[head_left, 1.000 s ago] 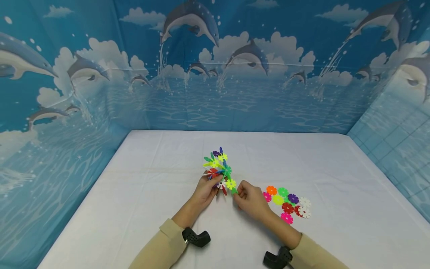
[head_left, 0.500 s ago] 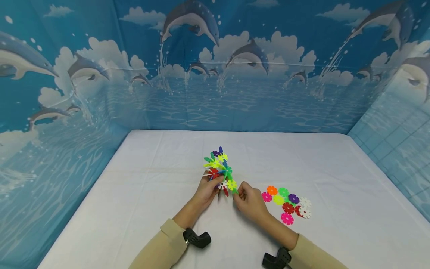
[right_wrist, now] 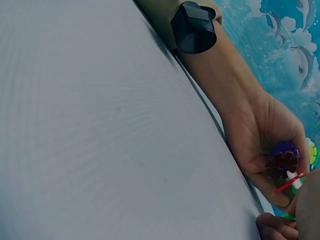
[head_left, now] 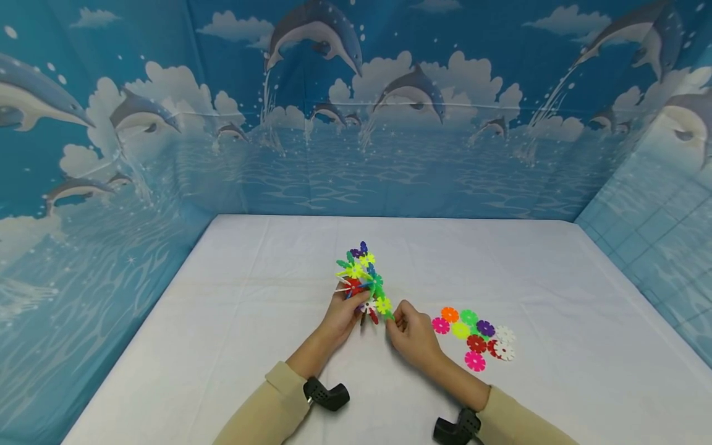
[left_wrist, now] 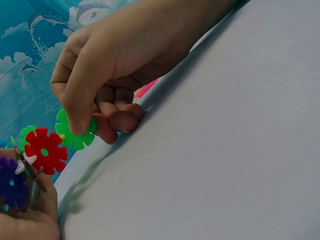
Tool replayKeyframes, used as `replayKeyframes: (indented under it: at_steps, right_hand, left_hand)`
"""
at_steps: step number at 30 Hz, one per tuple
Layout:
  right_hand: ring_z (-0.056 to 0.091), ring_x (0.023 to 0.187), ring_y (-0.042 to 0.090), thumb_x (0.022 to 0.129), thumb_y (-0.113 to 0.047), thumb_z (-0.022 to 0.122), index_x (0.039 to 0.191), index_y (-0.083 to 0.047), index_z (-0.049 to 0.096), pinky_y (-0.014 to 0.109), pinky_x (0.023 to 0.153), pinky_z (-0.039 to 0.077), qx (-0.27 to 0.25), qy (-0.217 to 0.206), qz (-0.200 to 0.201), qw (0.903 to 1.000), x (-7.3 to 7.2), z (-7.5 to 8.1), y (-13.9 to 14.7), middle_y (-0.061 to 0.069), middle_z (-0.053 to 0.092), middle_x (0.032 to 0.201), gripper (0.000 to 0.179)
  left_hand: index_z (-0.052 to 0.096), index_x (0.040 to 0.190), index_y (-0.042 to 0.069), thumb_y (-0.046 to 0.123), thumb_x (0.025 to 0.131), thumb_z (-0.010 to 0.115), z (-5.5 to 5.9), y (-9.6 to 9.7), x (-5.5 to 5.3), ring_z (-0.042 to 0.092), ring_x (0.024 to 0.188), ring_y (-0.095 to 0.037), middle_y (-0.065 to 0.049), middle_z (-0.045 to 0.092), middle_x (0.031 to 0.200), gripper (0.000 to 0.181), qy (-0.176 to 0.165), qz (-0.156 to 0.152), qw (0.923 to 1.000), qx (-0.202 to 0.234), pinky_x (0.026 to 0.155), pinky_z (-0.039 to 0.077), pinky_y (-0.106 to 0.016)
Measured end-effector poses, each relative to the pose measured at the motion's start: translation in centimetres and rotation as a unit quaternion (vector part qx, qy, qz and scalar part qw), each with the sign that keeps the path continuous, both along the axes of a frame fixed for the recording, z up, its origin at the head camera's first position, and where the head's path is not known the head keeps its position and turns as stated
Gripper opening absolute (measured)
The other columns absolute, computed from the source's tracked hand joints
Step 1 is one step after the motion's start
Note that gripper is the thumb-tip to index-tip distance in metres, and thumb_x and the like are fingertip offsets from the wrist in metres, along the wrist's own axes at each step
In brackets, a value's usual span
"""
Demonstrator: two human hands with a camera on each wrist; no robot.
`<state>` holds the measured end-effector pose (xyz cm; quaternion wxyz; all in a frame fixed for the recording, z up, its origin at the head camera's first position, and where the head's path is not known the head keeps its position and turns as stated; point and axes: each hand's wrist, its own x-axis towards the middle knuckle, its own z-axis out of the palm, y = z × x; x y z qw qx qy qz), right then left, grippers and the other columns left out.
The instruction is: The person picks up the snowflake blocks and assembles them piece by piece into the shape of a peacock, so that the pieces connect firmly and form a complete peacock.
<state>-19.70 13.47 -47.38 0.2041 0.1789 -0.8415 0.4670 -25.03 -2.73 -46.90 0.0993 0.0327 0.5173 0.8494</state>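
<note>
Holding the cluster (head_left: pixel 375 283): interlocked, many-coloured notched discs jutted every way above the middle of the bench (head_left: pixel 222 321), probably raised so the lower edge could be reached from the side.
Left hand (head_left: pixel 339 316): it was curled round the cluster's lower part, thumb in front; this likely steadied the whole piece against a push. Its other fingers were mostly hidden.
Green disc (left_wrist: pixel 77 142): it met the cluster's lower right edge, beside a red disc (left_wrist: pixel 45 162); whether its notch was fully seated I could not tell.
Right hand (head_left: pixel 414 337): its thumb and forefinger pinched the green disc by the outer edge, presumably leaving the inner notch uncovered.
Loose discs (head_left: pixel 476 343): pink, orange, yellow, green, purple, red and white, they lay flat, some overlapping, right of that hand, seemingly for easy picking.
Wrist cameras (head_left: pixel 327 394): 2 black units, 1 per wrist, faced the work.
Backdrop (head_left: pixel 334 167): dolphin-printed cloth hung behind the bench, perhaps to screen the surroundings.
</note>
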Motion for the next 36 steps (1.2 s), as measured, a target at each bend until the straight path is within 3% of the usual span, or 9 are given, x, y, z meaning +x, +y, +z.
replayKeyframes:
  at_steps: [6, 9, 15, 19, 23, 29, 36]
  right_hand:
    - [0.053, 0.045, 0.005, 0.084, 0.008, 0.064, 0.076, -0.007, 0.050, 0.023, 0.046, 0.046, -0.036, -0.049, 0.013, 0.9980, -0.05, 0.14, 0.11, -0.007, 0.056, 0.054, 0.022]
    - [0.054, 0.046, 0.006, 0.085, 0.007, 0.064, 0.077, -0.007, 0.050, 0.023, 0.046, 0.047, -0.039, -0.054, 0.020, 0.9976, -0.02, 0.15, 0.09, -0.006, 0.056, 0.055, 0.021]
    - [0.050, 0.045, 0.003, 0.084, 0.007, 0.065, 0.078, -0.009, 0.050, 0.022, 0.044, 0.044, -0.027, -0.022, 0.027, 0.9990, -0.14, -0.25, 0.04, -0.010, 0.053, 0.056, 0.022]
    - [0.043, 0.047, -0.001, 0.081, 0.008, 0.066, 0.076, -0.010, 0.048, 0.021, 0.043, 0.040, -0.006, 0.025, 0.026, 0.9993, -0.31, -0.63, 0.01, -0.014, 0.047, 0.056, 0.026]
    - [0.038, 0.048, -0.002, 0.078, 0.008, 0.066, 0.075, -0.011, 0.047, 0.021, 0.042, 0.038, 0.005, 0.057, 0.020, 0.9982, -0.39, -0.79, -0.02, -0.015, 0.044, 0.056, 0.027]
    - [0.036, 0.048, -0.002, 0.078, 0.008, 0.066, 0.075, -0.010, 0.047, 0.021, 0.042, 0.036, 0.006, 0.058, 0.014, 0.9982, -0.46, -0.81, -0.01, -0.015, 0.043, 0.056, 0.026]
    - [0.038, 0.048, 0.000, 0.080, 0.007, 0.066, 0.075, -0.009, 0.048, 0.022, 0.042, 0.037, -0.008, 0.029, 0.007, 0.9995, -0.49, -0.64, 0.04, -0.012, 0.044, 0.055, 0.025]
  left_hand:
    - [0.044, 0.132, -0.010, -0.002, 0.093, 0.056, -0.02, 0.18, 0.05, 0.056, 0.100, -0.011, -0.008, 0.058, 0.118, 0.042, -0.006, 0.016, 0.9997, 0.015, 0.083, 0.047, -0.021]
    - [0.044, 0.132, -0.012, -0.002, 0.094, 0.056, -0.07, 0.20, 0.06, 0.056, 0.101, -0.011, -0.009, 0.058, 0.119, 0.041, 0.001, 0.014, 0.9998, 0.015, 0.083, 0.047, -0.021]
    - [0.044, 0.129, -0.009, -0.003, 0.094, 0.057, -0.11, 0.30, 0.19, 0.057, 0.102, -0.011, -0.008, 0.056, 0.116, 0.038, 0.023, 0.017, 0.9992, 0.027, 0.088, 0.047, -0.021]
    - [0.044, 0.127, -0.007, -0.001, 0.094, 0.059, -0.14, 0.48, 0.31, 0.057, 0.094, -0.010, -0.006, 0.057, 0.110, 0.037, 0.027, 0.023, 0.9993, 0.015, 0.081, 0.048, -0.020]
    - [0.044, 0.128, -0.004, 0.002, 0.093, 0.061, 0.00, 0.57, 0.40, 0.056, 0.085, -0.010, -0.003, 0.058, 0.104, 0.040, 0.010, 0.027, 0.9996, -0.001, 0.068, 0.045, -0.019]
    - [0.044, 0.127, -0.002, 0.003, 0.092, 0.062, 0.17, 0.69, 0.47, 0.053, 0.077, -0.009, 0.000, 0.060, 0.097, 0.039, 0.006, 0.022, 0.9996, -0.018, 0.057, 0.039, -0.020]
    - [0.041, 0.128, -0.003, 0.003, 0.093, 0.061, 0.13, 0.84, 0.49, 0.055, 0.083, -0.009, -0.003, 0.058, 0.102, 0.040, 0.009, 0.017, 0.9996, -0.022, 0.062, 0.041, -0.020]
